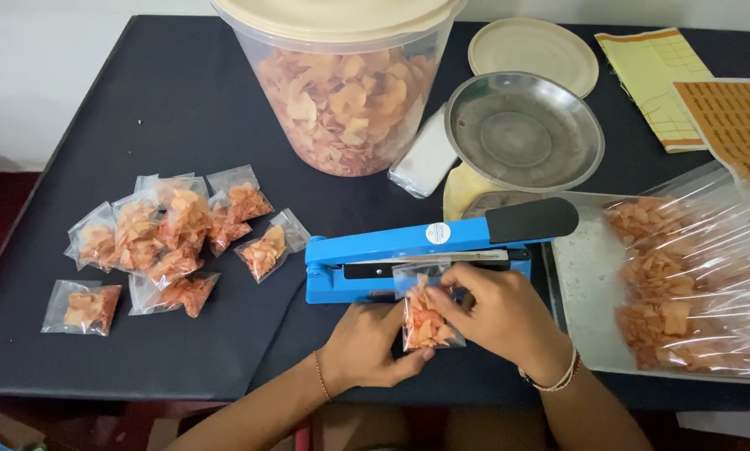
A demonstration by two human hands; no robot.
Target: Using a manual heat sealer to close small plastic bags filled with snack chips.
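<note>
A small clear packet of orange chips is held in front of a blue heat sealer, its open top edge lying in the sealer's jaw. My left hand supports the packet from below and the left. My right hand pinches its upper right edge. The sealer's black-tipped arm is raised slightly.
Several filled chip packets lie on the black table at the left. A large lidded plastic tub of chips stands at the back. A scale with a metal bowl, a round lid, sticker sheets and a big bag of chips on a tray sit at the right.
</note>
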